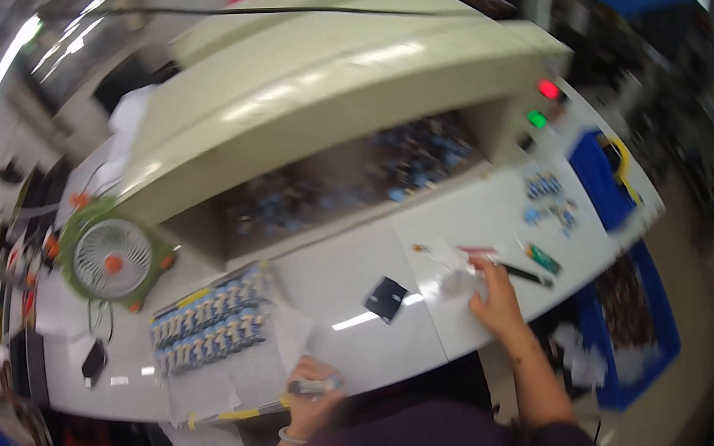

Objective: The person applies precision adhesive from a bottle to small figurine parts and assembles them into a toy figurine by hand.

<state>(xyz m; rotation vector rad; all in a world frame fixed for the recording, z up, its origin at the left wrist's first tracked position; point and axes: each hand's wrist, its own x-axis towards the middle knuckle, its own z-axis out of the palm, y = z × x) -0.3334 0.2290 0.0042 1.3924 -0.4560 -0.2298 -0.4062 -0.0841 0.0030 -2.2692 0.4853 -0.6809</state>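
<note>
My left hand (312, 403) is at the table's front edge, its fingers curled round a small grey metallic-looking part (315, 387); blur hides its exact kind. Farther right, my right hand (496, 303) reaches over the white table (341, 267) with thumb and fingers apart. Just left of those fingers lies a clear, crumpled-looking piece (454, 285), with a thin reddish item (479, 251) above it. Beyond the hand are a black stick-like tool (524, 275) and a green tube-like item (543, 258). Between my hands lies a dark square (386, 300).
Rows of small blue-and-beige parts (211, 321) stand on a sheet at left, near a green fan (113, 257). A cream hooded bin (301, 102) with many small parts spans the back. Blue boxes (602, 178) and a blue crate (665, 342) are at right.
</note>
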